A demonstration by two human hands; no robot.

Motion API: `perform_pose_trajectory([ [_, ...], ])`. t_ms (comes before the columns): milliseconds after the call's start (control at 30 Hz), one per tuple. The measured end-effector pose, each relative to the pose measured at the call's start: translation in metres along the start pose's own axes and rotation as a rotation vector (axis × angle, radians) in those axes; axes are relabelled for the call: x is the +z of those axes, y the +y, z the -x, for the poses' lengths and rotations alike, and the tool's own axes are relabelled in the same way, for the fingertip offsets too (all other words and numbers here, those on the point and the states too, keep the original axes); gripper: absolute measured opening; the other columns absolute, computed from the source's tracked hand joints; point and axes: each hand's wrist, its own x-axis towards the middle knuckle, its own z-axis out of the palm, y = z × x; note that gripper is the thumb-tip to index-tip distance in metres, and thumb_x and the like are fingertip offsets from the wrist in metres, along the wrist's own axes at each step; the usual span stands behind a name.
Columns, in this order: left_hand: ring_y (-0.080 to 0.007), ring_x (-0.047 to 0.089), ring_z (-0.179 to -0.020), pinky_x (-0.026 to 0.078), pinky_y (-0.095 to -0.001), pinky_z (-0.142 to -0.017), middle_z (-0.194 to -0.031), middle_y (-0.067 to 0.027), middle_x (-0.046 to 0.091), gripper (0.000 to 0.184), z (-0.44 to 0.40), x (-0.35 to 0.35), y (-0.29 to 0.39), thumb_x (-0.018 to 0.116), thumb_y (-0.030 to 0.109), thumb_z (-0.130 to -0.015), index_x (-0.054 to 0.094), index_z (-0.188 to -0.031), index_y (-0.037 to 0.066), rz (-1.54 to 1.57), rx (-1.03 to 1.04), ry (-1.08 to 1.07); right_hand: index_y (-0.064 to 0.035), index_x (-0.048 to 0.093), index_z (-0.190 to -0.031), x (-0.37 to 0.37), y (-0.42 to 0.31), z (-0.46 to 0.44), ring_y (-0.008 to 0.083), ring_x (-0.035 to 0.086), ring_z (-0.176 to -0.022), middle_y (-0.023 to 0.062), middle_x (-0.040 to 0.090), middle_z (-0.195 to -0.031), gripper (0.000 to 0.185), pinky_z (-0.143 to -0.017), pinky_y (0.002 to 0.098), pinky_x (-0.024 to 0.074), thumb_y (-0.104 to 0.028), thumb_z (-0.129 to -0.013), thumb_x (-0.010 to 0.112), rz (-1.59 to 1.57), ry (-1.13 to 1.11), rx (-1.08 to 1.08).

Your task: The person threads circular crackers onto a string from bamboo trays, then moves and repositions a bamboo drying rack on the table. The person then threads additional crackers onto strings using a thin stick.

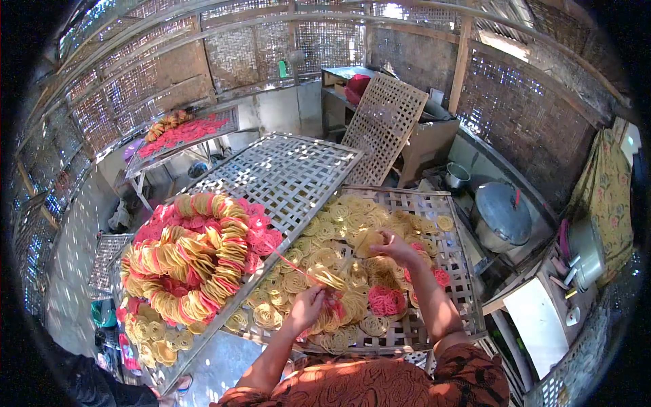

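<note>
My left hand is closed at the end of a thin red string, where a short stack of yellow lacy crackers sits just above my fingers. The string runs up and left toward the strung bundle. Over the bamboo rack, my right hand pinches a thin yellow cracker. Loose yellow coiled crackers lie spread around both hands. A pink cracker cluster rests below my right hand.
A thick looped garland of yellow and red crackers lies on the left rack, over pink crackers. Another woven rack leans at the back. A lidded pot stands right. Part of another person's dark clothing shows at lower left.
</note>
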Motion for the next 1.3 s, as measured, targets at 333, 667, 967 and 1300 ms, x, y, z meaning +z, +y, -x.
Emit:
perform_pose_trajectory([
  [333,-0.0209,0.064,-0.076,0.048,-0.0326,-0.071,-0.082,-0.0137,0.064,0.022,0.008,0.0,0.024,0.042,0.01,-0.09,0.057,-0.102,-0.002,-0.065,0.041,-0.047,0.0036,0.039,-0.121,0.029,-0.053,0.058,0.0277,0.06,-0.095,0.0162,0.057,-0.108,0.039,-0.087,0.0383,0.0502,-0.004,-0.086,0.054,-0.753,-0.008,-0.05],
  [667,-0.0196,0.063,-0.073,0.048,-0.0307,-0.068,-0.078,-0.0109,0.065,0.022,0.011,0.005,0.031,0.043,0.013,-0.09,0.057,-0.098,-0.003,-0.047,0.041,-0.055,0.0046,0.036,-0.121,0.049,-0.065,0.074,0.0229,0.056,-0.1,0.0164,0.054,-0.111,0.043,-0.086,0.0319,0.0468,-0.002,-0.083,0.056,0.144,0.336,-0.335],
  [967,-0.0198,0.055,-0.072,0.044,-0.0319,-0.068,-0.077,-0.0139,0.059,0.019,0.012,0.014,0.009,0.047,0.013,-0.088,0.057,-0.092,-0.002,0.064,0.087,-0.044,0.0026,0.035,-0.126,0.042,-0.076,0.092,0.0195,0.052,-0.105,0.0126,0.052,-0.116,0.043,-0.091,0.0333,0.0451,-0.01,-0.089,0.053,-0.375,0.19,-0.299],
  [1300,-0.0188,0.055,-0.073,0.044,-0.0312,-0.069,-0.079,-0.012,0.06,0.018,0.009,0.02,-0.006,0.045,0.011,-0.089,0.057,-0.094,-0.002,-0.031,0.135,-0.048,-0.004,0.056,-0.112,0.05,-0.082,0.107,0.0196,0.059,-0.102,0.0127,0.062,-0.108,0.028,-0.087,0.0328,0.0462,-0.013,-0.086,0.058,0.395,0.144,-0.569],
])
